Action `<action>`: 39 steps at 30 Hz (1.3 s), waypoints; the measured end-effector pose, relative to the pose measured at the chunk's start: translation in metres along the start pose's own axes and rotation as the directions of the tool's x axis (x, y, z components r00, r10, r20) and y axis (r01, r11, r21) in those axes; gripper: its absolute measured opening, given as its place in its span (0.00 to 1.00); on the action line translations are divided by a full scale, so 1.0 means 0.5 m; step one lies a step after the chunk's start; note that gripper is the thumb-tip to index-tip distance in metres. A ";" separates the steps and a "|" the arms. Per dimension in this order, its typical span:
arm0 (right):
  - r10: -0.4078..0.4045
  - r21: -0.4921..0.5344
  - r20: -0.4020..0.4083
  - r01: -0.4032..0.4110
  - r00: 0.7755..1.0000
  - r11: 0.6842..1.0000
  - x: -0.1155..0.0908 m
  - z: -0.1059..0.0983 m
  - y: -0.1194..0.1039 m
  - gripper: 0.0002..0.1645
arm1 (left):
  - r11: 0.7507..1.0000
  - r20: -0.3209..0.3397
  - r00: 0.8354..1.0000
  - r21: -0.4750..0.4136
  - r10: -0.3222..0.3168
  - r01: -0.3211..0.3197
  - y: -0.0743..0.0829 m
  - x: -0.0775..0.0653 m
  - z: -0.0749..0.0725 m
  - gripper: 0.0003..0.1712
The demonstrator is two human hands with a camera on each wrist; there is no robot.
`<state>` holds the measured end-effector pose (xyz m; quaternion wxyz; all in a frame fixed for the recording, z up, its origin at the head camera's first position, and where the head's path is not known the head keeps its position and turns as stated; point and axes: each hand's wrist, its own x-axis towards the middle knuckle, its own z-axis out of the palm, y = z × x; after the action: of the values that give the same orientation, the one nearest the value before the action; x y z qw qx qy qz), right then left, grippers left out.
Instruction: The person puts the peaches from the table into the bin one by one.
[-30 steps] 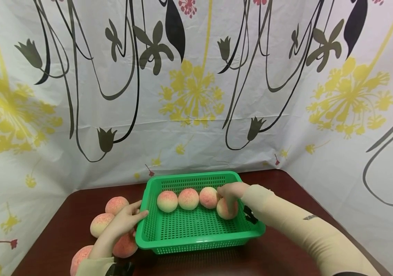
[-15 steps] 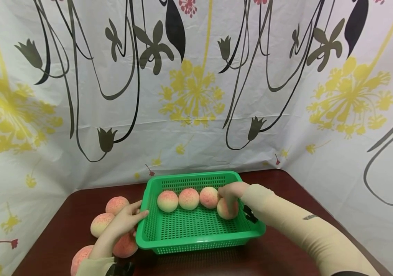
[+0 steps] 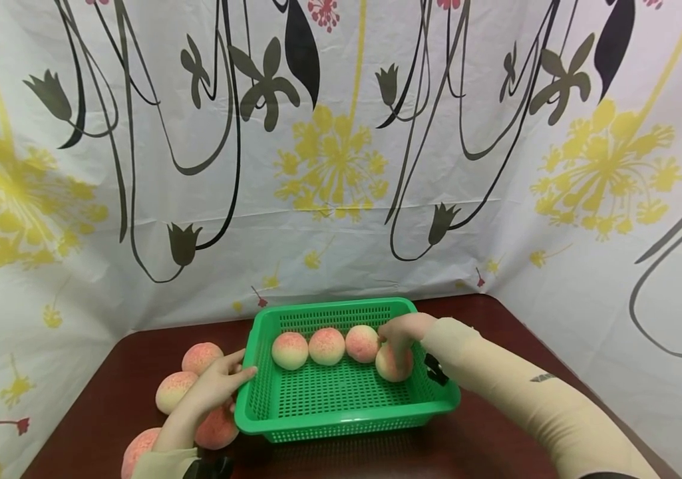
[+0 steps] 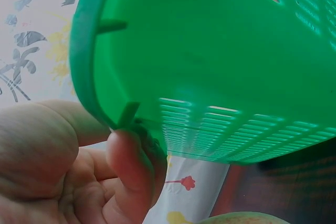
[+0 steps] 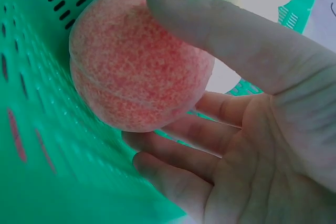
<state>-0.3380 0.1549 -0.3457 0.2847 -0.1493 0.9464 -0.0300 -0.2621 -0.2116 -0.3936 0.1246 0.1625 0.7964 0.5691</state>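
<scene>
My left hand [image 3: 219, 382] grips the left rim of a green plastic basket [image 3: 346, 420]; in the left wrist view its fingers [image 4: 131, 166] curl under the rim. Inside the basket's right end, my right hand [image 3: 405, 330] holds a pink and yellow peach [image 5: 139, 61] between the thumb, laid over its top, and the fingers beneath. Three more peaches sit in a row along the back of the basket: a left one [image 3: 289, 350], a middle one [image 3: 327, 346] and a right one [image 3: 362, 343] beside the held peach.
Several peaches lie on the dark red table [image 3: 95, 399] left of the basket, including one at the back [image 3: 201, 357], one behind the left wrist [image 3: 174, 391] and one against the basket [image 3: 217, 428]. A white floral curtain [image 3: 341, 266] hangs behind and at both sides.
</scene>
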 end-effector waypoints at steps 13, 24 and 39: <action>-0.072 0.003 -0.010 0.072 0.997 0.997 -0.018 -0.026 0.017 0.38 | 1.000 0.011 1.000 -0.010 0.003 -0.003 0.002 0.003 0.001 0.35; -0.252 0.165 -0.190 0.284 0.949 0.944 -0.085 -0.089 0.067 0.35 | 0.998 0.027 1.000 -0.057 -0.007 0.008 -0.002 0.001 -0.004 0.36; -0.104 0.602 -0.562 0.492 0.821 0.629 -0.090 0.016 0.166 0.40 | 0.998 0.024 1.000 -0.068 -0.008 0.010 -0.007 0.001 -0.009 0.36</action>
<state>-0.3198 0.2476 -0.3403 0.0689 -0.1722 0.8544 -0.4855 -0.2648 -0.2162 -0.3955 0.1421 0.1612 0.7757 0.5933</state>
